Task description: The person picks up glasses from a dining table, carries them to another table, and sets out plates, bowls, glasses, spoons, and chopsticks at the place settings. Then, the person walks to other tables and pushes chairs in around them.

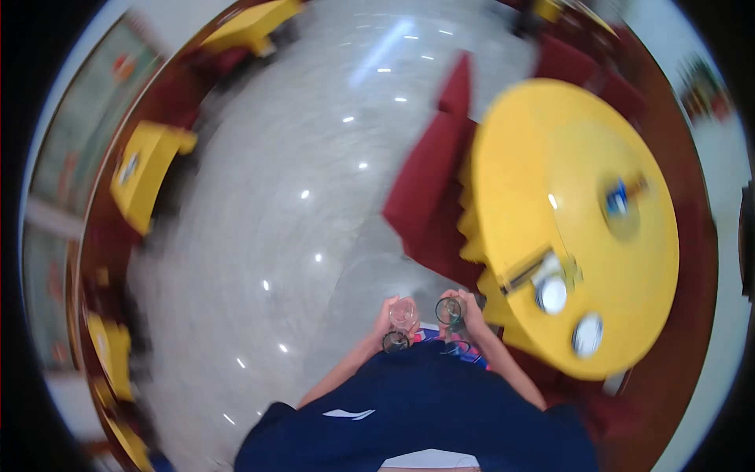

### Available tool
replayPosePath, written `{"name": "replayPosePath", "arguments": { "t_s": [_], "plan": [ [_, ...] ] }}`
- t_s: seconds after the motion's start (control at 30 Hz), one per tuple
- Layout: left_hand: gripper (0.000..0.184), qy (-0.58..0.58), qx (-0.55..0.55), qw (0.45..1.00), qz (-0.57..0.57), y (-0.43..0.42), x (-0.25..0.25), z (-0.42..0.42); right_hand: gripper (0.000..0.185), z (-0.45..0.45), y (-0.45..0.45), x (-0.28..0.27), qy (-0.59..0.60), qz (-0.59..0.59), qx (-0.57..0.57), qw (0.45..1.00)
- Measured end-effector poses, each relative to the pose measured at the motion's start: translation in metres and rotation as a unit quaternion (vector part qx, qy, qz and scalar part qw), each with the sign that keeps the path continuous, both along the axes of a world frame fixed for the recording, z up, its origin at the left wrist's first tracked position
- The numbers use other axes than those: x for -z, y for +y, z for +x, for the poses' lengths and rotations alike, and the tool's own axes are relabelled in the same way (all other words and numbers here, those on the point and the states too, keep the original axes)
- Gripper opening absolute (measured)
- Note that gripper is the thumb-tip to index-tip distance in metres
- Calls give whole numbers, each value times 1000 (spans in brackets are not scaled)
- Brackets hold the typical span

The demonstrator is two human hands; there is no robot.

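My left hand [383, 321] is closed around a clear drinking glass [403, 313], held in front of my body. A second, darker-looking glass [395, 341] is just below it, against the same hand. On the other side, my right hand [473, 308] grips a greenish clear glass [451, 311]. Another glass rim [454, 346] shows beneath that hand, close to my shirt. How the fingers hold the lower glasses is partly hidden. Something with a pink, blue and white pattern [429, 333] is visible between and below the hands.
To my right stands a round table with a yellow cloth [511, 157], bearing white dishes [552, 296] and a blue item [617, 200]. Dark red chairs [429, 177] border it. A shiny grey floor [259, 197] stretches ahead; more yellow tables [149, 169] line the left.
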State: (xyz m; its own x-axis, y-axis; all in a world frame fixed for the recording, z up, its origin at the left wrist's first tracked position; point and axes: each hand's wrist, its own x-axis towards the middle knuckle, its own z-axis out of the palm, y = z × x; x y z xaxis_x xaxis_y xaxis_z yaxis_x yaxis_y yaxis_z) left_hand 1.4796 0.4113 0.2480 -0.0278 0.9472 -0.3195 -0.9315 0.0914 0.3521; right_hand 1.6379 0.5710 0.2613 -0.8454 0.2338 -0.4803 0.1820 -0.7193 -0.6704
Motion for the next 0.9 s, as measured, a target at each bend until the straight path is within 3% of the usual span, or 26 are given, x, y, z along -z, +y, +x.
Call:
{"name": "replayPosePath", "arguments": {
  "t_s": [0.07,0.1,0.17,0.23,0.3,0.37,0.43,0.53,0.6,0.7,0.8,0.83,0.87,0.9],
  "plan": [
    [48,-7,-47,995,-90,-34,6,-30,51,-55,-26,-11,-94,-99,-10,991],
    [48,-13,-114,990,-81,-53,6,-44,51,-81,-36,19,-5,-129,-54,990],
    [52,14,-161,979,-126,-86,-1,-72,51,-128,-59,5,-40,-141,-115,982],
    [54,-52,-213,970,-104,-114,-3,-92,50,-167,-70,0,-57,-117,-183,974],
    [55,-110,-239,962,-79,-127,2,-106,49,-203,-73,-8,-74,-169,-207,961],
    [59,-181,-234,955,31,-148,19,-132,48,-251,-87,1,-97,-165,-240,952],
    [61,-133,-273,952,30,-158,26,-154,49,-292,-93,19,-129,-148,-274,941],
    [63,-113,-317,941,18,-175,29,-206,51,-369,-107,25,-94,-160,-342,921],
    [59,-106,-345,929,-79,-188,56,-248,50,-429,-120,23,-85,-160,-368,912],
    [52,-93,-411,905,-57,-201,24,-338,43,-526,-132,-1,-31,-42,-425,904],
    [43,-136,-461,876,-41,-218,31,-431,42,-624,-135,-3,47,-37,-379,923],
    [38,-35,-444,894,-54,-213,-11,-456,43,-652,-140,-3,56,-37,-348,935],
    [44,-67,-428,901,-33,-218,-16,-483,43,-677,-150,-1,78,-54,-336,937],
    [47,-26,-416,909,-7,-222,-24,-506,46,-696,-157,3,97,-31,-371,923]
  ]
}}
